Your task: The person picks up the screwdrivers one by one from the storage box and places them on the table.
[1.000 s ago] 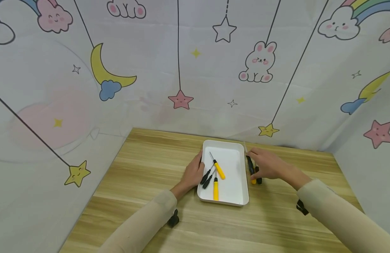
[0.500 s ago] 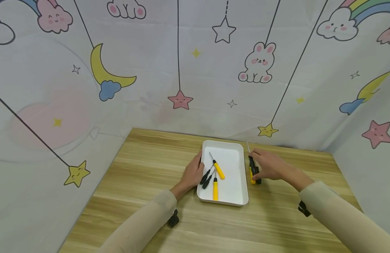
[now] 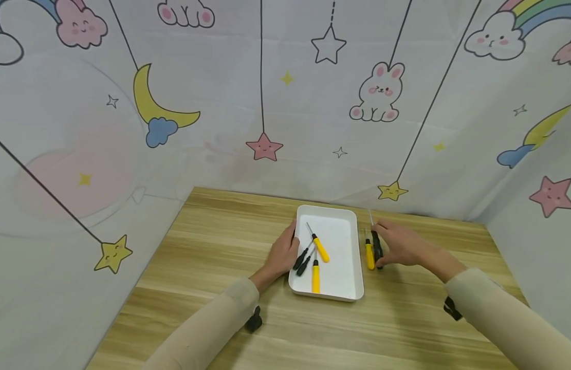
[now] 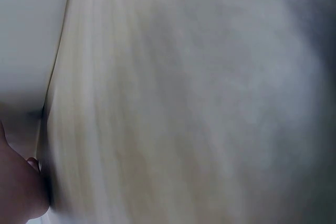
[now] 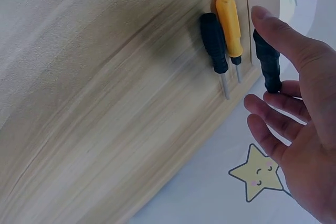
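My left hand (image 3: 282, 252) grips the left side of a white tray (image 3: 343, 267), thumb over the rim. Inside it lie two yellow-handled screwdrivers (image 3: 320, 249) and two smaller black-handled ones (image 3: 304, 263). To the right of the tray, my right hand (image 3: 398, 242) pinches a black-handled screwdriver (image 5: 268, 64) between thumb and fingertips, its blade pointing toward the back wall. On the table below, a yellow-handled screwdriver (image 5: 229, 24) and another black-handled screwdriver (image 5: 212, 40) lie side by side. The left wrist view catches only part of the left hand (image 4: 21, 187) beside the tray wall (image 4: 31, 40).
The wood-grain table (image 3: 211, 246) extends on both sides of the tray and in front of it. A white cloth with cartoon prints (image 3: 308, 113) hangs close behind the table's back edge and along both sides.
My right hand has shifted a little to the right, away from the tray, carrying the black-handled screwdriver. The yellow-handled one beside it now shows fully. The left hand and tray stay put.
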Available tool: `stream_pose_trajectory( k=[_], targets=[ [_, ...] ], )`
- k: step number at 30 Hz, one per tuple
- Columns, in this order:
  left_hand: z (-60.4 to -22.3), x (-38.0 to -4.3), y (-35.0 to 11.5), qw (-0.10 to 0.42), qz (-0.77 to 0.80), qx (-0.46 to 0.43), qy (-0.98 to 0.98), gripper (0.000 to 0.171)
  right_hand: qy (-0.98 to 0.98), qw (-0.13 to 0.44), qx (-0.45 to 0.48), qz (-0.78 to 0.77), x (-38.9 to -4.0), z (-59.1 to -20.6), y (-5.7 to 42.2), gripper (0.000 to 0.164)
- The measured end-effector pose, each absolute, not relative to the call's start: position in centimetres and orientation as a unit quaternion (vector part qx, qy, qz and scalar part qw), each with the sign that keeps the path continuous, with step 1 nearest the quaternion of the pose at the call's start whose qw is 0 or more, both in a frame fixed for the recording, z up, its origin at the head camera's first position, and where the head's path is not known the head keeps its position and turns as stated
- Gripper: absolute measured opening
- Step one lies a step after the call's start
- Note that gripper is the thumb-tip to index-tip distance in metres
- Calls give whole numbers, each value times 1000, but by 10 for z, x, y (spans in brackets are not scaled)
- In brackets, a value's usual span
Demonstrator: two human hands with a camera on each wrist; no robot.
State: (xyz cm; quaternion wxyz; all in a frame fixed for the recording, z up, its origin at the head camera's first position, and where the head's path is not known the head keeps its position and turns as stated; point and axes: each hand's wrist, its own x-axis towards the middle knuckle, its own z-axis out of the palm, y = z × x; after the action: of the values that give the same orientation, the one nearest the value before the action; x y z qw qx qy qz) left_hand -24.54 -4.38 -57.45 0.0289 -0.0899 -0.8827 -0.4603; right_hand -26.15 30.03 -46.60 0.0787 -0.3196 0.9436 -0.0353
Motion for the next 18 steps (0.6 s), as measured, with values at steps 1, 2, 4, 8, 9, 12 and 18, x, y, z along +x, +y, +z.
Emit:
stream_pose_trajectory(
  k=[1, 2, 4, 8, 9, 12, 18],
  targets=[
    [-574, -245, -44, 29, -460, -90, -883, 59, 944, 81, -318, -36, -261, -466, 301, 97],
    [-574, -246, -44, 29, -460, -90, -883, 59, 944, 82, -317, -37, -261, -465, 302, 97],
    [-574, -246, -44, 28, -461, -91, -882, 59, 944, 83, -317, -37, -260, -465, 304, 96],
    [-575, -246, -44, 29, -460, -91, -883, 58, 945, 85, -314, -40, -260, -468, 306, 96],
    [-575, -246, -44, 30, -460, -90, -883, 58, 945, 87, -312, -40, -260, -469, 307, 96],
    [-575, -246, -44, 32, -462, -88, -882, 58, 947, 92, -305, -34, -261, -472, 310, 97],
    [-574, -246, -44, 29, -462, -87, -882, 58, 951, 93, -296, -16, -262, -479, 316, 99]
  ],
)
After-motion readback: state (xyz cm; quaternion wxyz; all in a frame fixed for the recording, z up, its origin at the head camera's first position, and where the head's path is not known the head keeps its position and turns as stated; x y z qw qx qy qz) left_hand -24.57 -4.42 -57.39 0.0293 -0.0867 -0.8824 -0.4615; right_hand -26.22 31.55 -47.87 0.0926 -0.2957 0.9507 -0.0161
